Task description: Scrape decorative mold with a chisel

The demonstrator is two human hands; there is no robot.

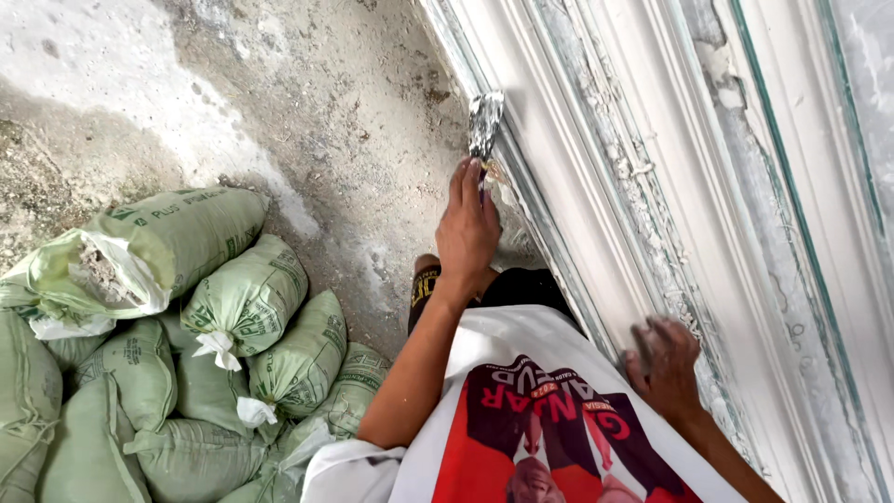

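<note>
Rough concrete floor (354, 121); green sacks (186, 345) piled left; white frame (596, 186). Left hand (467, 224) clamped on scraper (485, 121); right hand (663, 359) spread open.

Green sacks (186, 345) left, frame (596, 186) right.

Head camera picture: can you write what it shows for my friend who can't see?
Seen from above, a person's left hand presses a putty knife against a white moulded frame. Their right hand rests on the frame lower down. Tied green sacks lie piled on the concrete floor.
</note>
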